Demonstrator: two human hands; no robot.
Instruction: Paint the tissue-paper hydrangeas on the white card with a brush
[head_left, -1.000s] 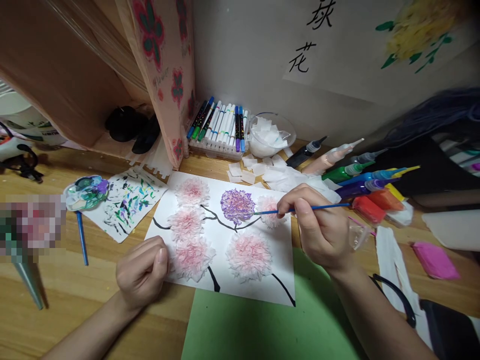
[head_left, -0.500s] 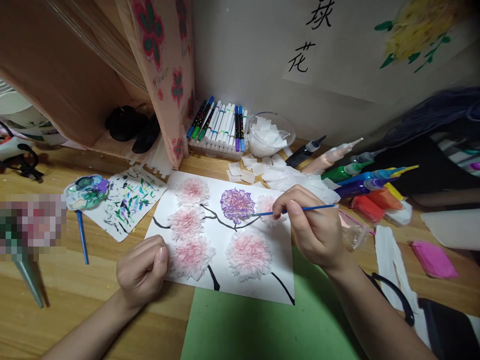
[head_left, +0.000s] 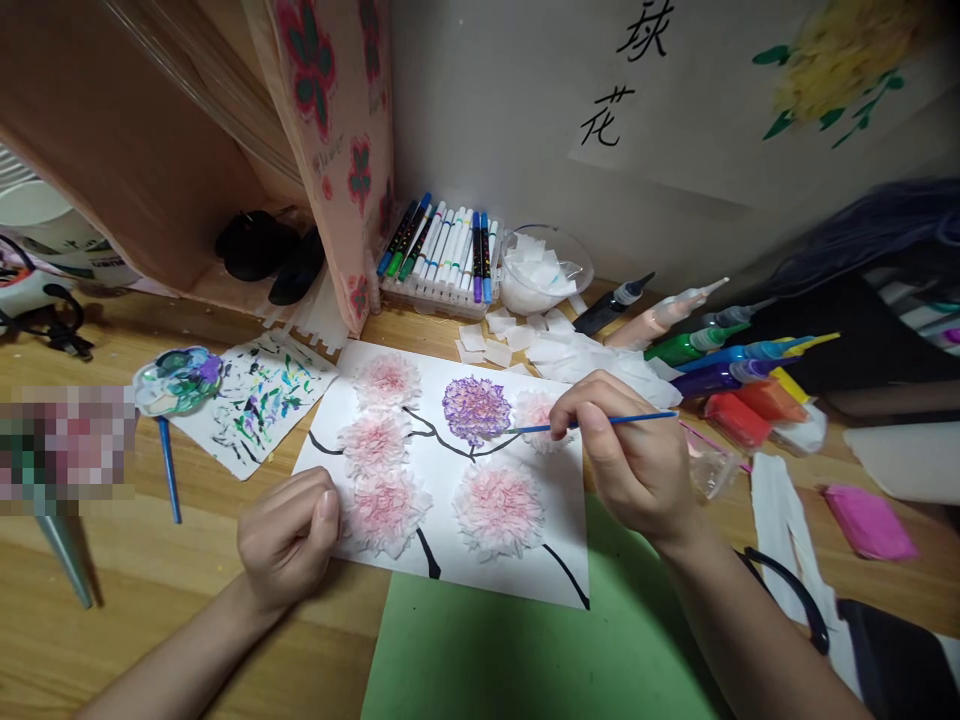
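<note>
Wooden table [head_left: 322,660]: bore white paper [head_left: 562,500].
Right hand [head_left: 630,465]: pinched a blue brush [head_left: 641,417] — tip by a purple flower [head_left: 474,405].
Left hand [head_left: 289,535]: clenched at paper's edge.

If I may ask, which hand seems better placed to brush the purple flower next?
Probably the right hand: it holds the blue brush, tip near the purple flower, while the closed left hand rests by the white paper.

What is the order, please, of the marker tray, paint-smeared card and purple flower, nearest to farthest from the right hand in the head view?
1. Purple flower, left of the right hand.
2. Marker tray, at the back.
3. Paint-smeared card, farther left.
</note>
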